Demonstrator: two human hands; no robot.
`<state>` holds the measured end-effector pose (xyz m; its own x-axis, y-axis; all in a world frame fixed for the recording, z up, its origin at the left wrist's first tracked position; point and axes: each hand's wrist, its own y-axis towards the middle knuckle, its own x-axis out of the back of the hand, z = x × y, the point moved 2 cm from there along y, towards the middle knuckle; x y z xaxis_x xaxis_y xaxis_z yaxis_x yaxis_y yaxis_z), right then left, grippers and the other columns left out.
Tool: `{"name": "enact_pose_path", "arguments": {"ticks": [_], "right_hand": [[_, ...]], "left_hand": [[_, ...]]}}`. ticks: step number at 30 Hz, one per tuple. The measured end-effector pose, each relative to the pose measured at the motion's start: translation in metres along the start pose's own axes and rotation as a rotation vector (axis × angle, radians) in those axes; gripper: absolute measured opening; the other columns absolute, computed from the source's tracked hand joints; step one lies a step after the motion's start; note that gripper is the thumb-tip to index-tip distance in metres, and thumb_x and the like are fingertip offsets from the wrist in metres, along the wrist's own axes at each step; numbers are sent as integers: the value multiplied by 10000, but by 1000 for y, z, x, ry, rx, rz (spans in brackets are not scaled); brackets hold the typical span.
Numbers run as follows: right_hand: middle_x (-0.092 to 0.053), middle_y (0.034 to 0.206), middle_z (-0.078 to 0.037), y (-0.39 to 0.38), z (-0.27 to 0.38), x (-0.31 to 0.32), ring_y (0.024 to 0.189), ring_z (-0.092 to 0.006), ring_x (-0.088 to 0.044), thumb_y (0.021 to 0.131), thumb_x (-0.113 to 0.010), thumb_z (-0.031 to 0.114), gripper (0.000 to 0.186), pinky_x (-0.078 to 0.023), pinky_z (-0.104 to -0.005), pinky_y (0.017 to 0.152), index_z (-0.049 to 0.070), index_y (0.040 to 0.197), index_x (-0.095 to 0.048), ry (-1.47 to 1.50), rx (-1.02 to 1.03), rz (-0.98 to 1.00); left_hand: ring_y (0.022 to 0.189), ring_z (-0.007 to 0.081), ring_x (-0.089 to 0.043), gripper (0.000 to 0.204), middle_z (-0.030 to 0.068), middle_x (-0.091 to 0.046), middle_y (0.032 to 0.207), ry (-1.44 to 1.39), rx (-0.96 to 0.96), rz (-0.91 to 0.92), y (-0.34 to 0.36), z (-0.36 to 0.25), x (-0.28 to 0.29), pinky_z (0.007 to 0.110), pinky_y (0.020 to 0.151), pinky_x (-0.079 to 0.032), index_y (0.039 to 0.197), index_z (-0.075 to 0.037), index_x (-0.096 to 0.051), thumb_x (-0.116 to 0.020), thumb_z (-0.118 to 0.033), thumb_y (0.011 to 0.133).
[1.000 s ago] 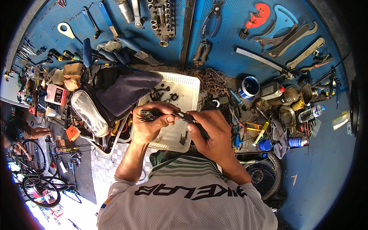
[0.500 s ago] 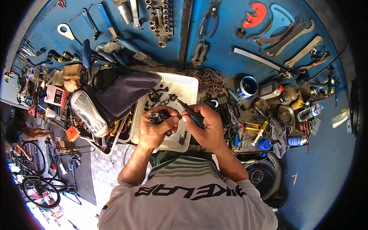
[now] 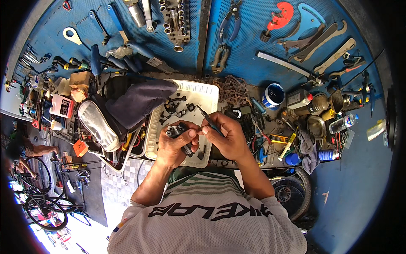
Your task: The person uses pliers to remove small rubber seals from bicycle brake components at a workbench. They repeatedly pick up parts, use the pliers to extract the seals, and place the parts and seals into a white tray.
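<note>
Over a white plastic basket point(image 3: 214, 94), my left hand point(image 3: 169, 150) is closed around a dark bicycle part with silver round ends point(image 3: 173, 131), perhaps a brake caliper; much of it is covered by the fingers. My right hand point(image 3: 230, 137) grips a slim dark tool with a narrow tip point(image 3: 204, 113), which points up and to the left. The fingertips of both hands meet beside the part, and whatever small thing lies between them is hidden. Below them, several small black parts point(image 3: 179, 111) lie in the basket.
A dark cloth point(image 3: 139, 101) and a silver-topped case point(image 3: 98, 127) crowd the basket's left side. To the right are a rusty chain pile point(image 3: 234, 91), a blue-and-white tub point(image 3: 273, 96) and many loose tools. Wrenches and pliers point(image 3: 230, 21) hang on the blue pegboard. Another person's arm point(image 3: 42, 150) shows far left.
My right hand has shifted slightly left and turned the slim tool, so its body looks narrower. The left hand has moved a little to the right, still holding the part.
</note>
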<state>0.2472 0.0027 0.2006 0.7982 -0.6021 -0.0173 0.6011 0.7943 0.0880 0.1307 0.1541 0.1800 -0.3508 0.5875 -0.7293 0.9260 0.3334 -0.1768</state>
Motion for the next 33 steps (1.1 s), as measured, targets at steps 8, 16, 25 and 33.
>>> {"name": "enact_pose_path", "arguments": {"ticks": [8,16,25,33], "right_hand": [[-673,1049,-37,3,1,-6,945,-83,-597,1050,-729,107,181,-483,-268,832,-24,1160,-670,-60,61,-33],[-620,1198,-82,-11,-6,11,1122,-154,-578,991,-753,92,470,-457,-342,1006,-25,1394,-542,-133,-70,-126],[-710,1079,-98,-33,6,25,1012,-209,-657,988,-769,169,352,-538,-386,882,8,1282,-662,-183,99,-92],[-718,1052,-84,-36,50,8,931,-281,-665,849,-864,188,364,-576,-398,774,71,1178,-761,-891,394,-204]], "left_hand": [[706,225,-722,113,185,-750,949,37,-32,57,3,3,8,333,587,-597,1046,43,-714,-787,-5,972],[848,274,-765,134,258,-740,1091,-79,-129,21,9,-8,18,380,647,-622,1029,-17,-662,-759,28,949],[899,271,-748,205,214,-738,1109,6,-190,39,13,-10,31,356,652,-610,1082,-44,-687,-815,-6,926],[941,280,-762,300,205,-754,1140,-114,-129,97,8,-3,35,361,691,-632,1220,-27,-720,-814,10,937]]}}
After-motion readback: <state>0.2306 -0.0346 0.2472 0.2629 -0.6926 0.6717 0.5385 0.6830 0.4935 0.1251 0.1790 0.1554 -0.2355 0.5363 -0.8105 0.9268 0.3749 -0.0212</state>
